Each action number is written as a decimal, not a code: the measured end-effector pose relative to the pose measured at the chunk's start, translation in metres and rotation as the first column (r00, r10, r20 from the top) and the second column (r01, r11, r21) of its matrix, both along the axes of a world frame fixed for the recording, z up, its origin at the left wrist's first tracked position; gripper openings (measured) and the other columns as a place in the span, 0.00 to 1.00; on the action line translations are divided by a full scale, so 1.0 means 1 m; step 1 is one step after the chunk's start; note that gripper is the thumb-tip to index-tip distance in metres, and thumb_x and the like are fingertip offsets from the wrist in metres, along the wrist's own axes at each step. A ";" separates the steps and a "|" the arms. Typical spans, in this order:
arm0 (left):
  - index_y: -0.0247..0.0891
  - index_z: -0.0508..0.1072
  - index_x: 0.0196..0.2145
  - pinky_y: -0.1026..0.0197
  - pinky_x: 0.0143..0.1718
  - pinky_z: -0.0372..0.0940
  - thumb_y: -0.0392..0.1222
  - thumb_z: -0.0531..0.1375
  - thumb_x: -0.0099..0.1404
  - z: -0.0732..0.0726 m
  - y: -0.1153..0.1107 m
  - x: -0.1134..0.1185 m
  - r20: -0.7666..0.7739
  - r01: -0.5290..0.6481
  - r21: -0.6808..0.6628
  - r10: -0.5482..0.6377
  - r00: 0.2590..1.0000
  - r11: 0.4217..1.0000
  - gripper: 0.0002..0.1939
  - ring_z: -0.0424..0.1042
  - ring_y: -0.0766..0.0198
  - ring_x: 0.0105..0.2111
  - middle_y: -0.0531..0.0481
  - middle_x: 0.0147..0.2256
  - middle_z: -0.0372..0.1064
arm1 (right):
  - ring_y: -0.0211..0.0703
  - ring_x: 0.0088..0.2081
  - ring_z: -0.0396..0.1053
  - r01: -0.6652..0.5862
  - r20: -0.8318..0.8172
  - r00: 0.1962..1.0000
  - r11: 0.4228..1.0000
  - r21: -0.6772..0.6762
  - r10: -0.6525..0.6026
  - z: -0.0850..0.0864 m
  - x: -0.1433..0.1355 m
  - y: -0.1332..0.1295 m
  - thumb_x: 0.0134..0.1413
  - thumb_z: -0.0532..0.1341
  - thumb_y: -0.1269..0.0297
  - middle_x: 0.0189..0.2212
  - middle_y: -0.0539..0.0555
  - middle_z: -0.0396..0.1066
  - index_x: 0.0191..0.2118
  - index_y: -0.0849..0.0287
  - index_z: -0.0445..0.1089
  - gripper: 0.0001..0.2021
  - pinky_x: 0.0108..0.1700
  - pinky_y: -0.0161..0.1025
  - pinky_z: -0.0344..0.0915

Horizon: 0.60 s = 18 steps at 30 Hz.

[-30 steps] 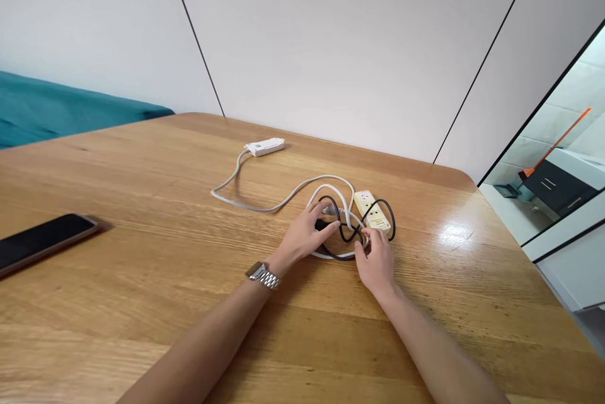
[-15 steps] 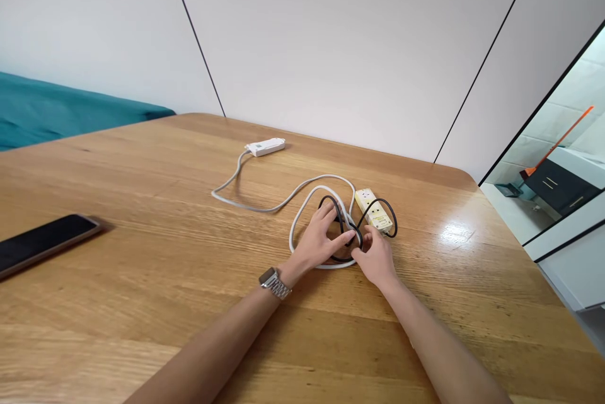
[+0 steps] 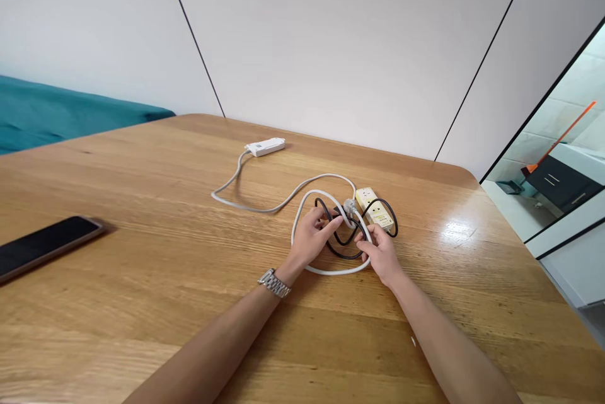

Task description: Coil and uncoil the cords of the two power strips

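On your glossy, straight-grained wooden table point(image 3: 165, 253), a flat white block point(image 3: 266, 147) lies far, and a boxy, yellowed power strip point(image 3: 377, 212) sits right of centre. Your left hand point(image 3: 309, 240) curls at the thin black cord point(image 3: 350, 258), though whether it grips cannot be told; your right hand point(image 3: 384, 259) appears to pinch the smooth, thicker white cord point(image 3: 347, 271), whose loop now reaches farther right. Both cords interlace just left of the strip. The rounded grey plug point(image 3: 350, 205), mostly hidden half a second ago, now shows there, probably making the crossings easier to read.
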<state>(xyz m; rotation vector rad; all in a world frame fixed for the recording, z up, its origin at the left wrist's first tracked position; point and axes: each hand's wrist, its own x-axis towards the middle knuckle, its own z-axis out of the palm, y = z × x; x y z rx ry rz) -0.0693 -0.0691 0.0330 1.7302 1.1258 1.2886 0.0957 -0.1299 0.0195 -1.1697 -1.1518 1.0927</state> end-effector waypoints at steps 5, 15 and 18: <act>0.37 0.71 0.29 0.60 0.33 0.66 0.62 0.53 0.60 0.003 0.003 -0.006 0.071 -0.100 -0.037 0.103 0.992 0.994 0.23 0.68 0.61 0.30 0.50 0.27 0.69 | 0.33 0.17 0.58 0.005 0.076 0.997 0.995 0.096 -0.013 -0.004 -0.003 -0.006 0.43 0.58 0.61 0.20 0.43 0.60 0.29 0.54 0.59 0.07 0.20 0.32 0.57; 0.37 0.64 0.54 0.46 0.57 0.58 0.52 0.59 0.58 0.010 0.015 -0.037 -0.215 -0.235 0.394 0.337 0.916 0.889 0.29 0.64 0.49 0.53 0.38 0.54 0.63 | 0.34 0.19 0.53 0.008 0.323 0.939 0.947 0.321 -0.118 -0.003 -0.005 -0.018 0.48 0.58 0.65 0.19 0.42 0.55 0.30 0.55 0.61 0.03 0.24 0.34 0.54; 0.37 0.65 0.54 0.51 0.51 0.63 0.54 0.55 0.62 0.005 0.020 -0.038 -0.175 -0.170 0.279 0.224 0.959 0.945 0.27 0.69 0.54 0.47 0.41 0.49 0.69 | 0.34 0.21 0.54 -0.013 0.343 0.930 0.924 0.382 -0.129 -0.001 -0.004 -0.025 0.50 0.58 0.65 0.21 0.44 0.56 0.29 0.55 0.60 0.04 0.26 0.34 0.56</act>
